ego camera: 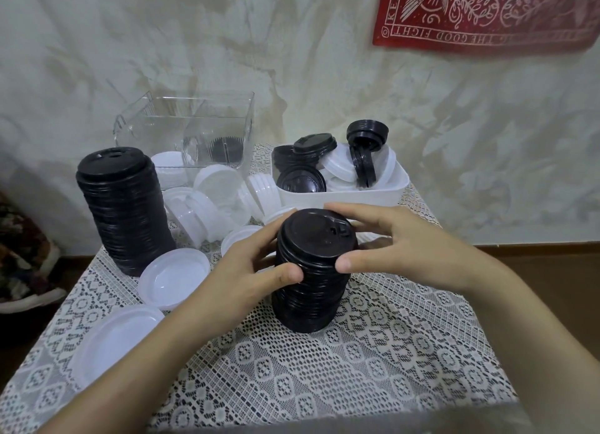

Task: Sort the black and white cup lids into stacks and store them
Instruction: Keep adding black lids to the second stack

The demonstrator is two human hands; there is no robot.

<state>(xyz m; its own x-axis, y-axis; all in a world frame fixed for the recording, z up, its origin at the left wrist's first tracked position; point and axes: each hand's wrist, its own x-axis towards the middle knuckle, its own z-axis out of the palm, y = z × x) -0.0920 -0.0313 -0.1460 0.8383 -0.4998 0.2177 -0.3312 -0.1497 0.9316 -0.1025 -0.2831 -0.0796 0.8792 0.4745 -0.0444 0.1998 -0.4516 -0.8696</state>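
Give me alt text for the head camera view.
Both hands, left and right, grip a black lid stack on a lace-covered table. A taller black stack, loose white lids, a clear bin and a white tray sit behind.

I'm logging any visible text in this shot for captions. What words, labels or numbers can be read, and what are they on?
"KEEP": up the left border of the red cloth hung on the wall.
"THE GOOD FIGHT": along its lower border, upside down; the letters further right are too blurred to read.
Black lids and white lids: any embossed marks are too small to read.
White tray and clear bin: no text visible.
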